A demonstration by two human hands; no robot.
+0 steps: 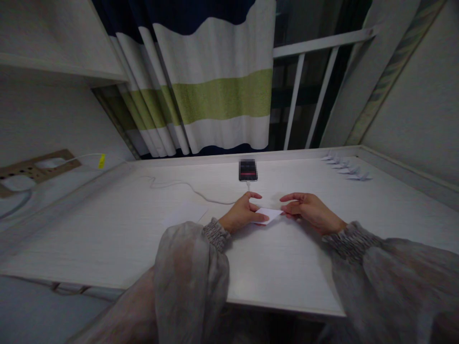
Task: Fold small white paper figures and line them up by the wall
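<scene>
A small folded piece of white paper (267, 216) is held just above the white desk, between my two hands. My left hand (242, 212) grips its left side, thumb on top and fingers beneath. On the other side, the fingertips of my right hand (310, 210) pinch the paper's pointed right corner, with the index finger raised a little above. Flat on the desk beside my left forearm lies a white paper sheet (186, 213), partly hidden by the sleeve.
A phone (248, 170) stands near the desk's back edge, with a white cable (204, 197) running left. Several folded paper pieces (346, 167) sit in a row at the back right. A power strip (39, 173) with plugs is at the left wall. Behind the desk hangs a striped curtain (222, 95).
</scene>
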